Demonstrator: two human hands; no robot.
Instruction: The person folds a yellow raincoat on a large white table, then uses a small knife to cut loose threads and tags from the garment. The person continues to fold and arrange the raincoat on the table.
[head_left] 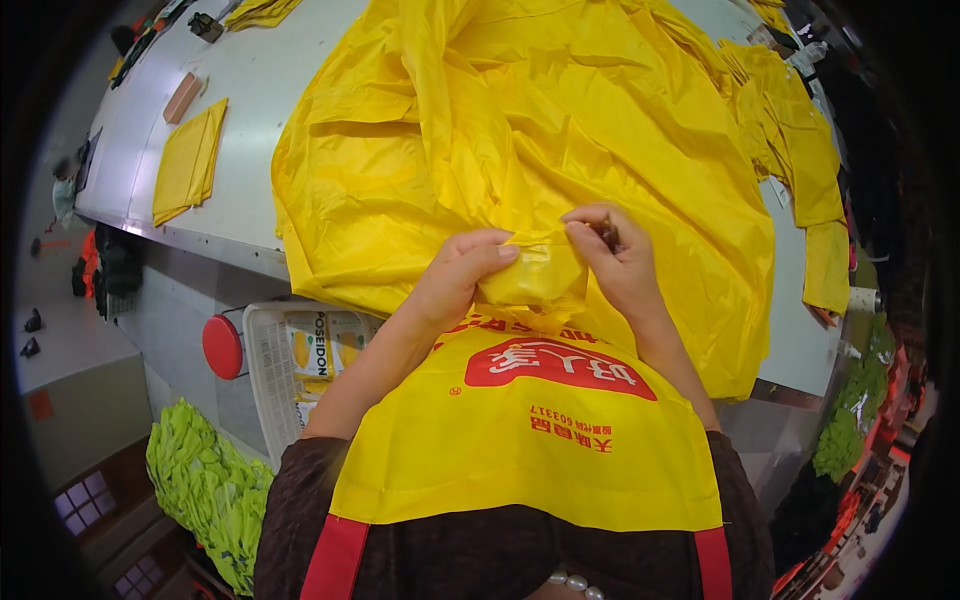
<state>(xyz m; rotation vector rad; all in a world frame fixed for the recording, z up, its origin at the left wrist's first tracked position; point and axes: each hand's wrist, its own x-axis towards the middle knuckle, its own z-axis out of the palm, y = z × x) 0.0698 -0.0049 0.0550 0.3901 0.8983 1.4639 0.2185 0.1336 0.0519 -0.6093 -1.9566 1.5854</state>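
Left hand [455, 280] pinches a fold of glossy yellow garment [600, 130], thumb on top; right hand [622, 264] pinches same garment just beside, small dark item [606, 234] at its curled fingers, kind unclear; garment spreads beyond both across pale table [262, 62]

Pale grey worktable [275, 75], large crumpled yellow fabric [620, 130] spread over its middle and near edge, folded yellow piece [188, 162] at left, brown block [182, 98] just beyond, black object [206, 27] farther back, yellow cloth [795, 145] along the right.
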